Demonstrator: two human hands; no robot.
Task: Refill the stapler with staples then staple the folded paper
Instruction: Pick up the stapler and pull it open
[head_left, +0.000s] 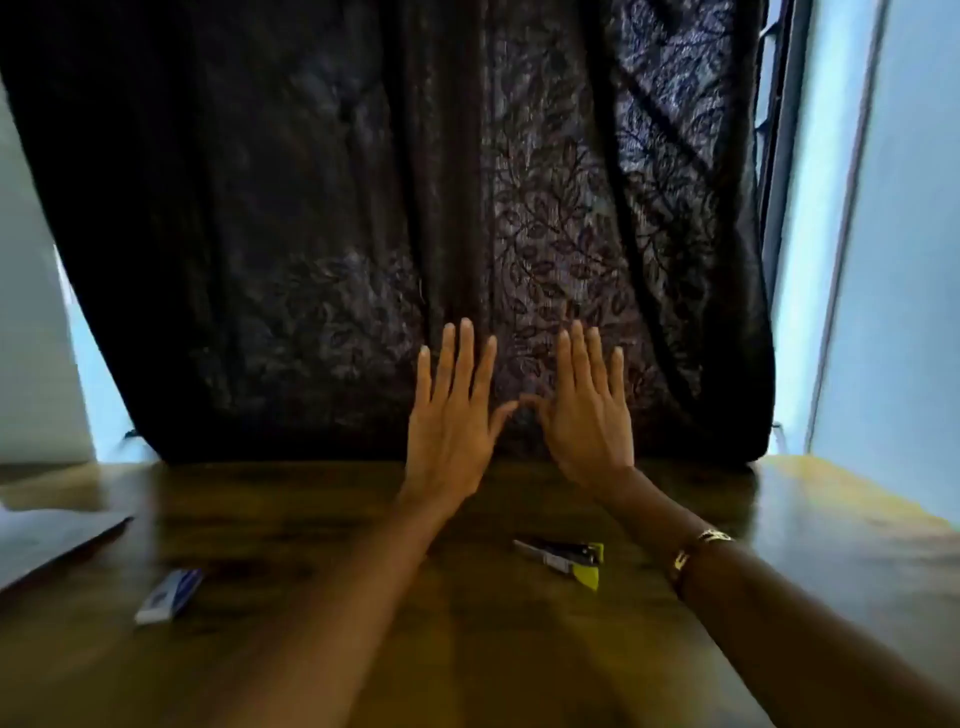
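My left hand (451, 410) and my right hand (584, 410) are raised side by side above the far part of the wooden table (467, 649), backs toward me, fingers spread, thumbs nearly touching, holding nothing. A black and yellow stapler (569, 560) lies on the table below my right forearm. A small white and blue staple box (169, 596) lies at the left. White paper (47, 535) rests at the table's left edge, partly cut off by the frame.
A dark leaf-patterned curtain (395, 223) hangs behind the table's far edge. Pale blue walls (893, 249) show on both sides. A gold bracelet (698, 548) is on my right wrist.
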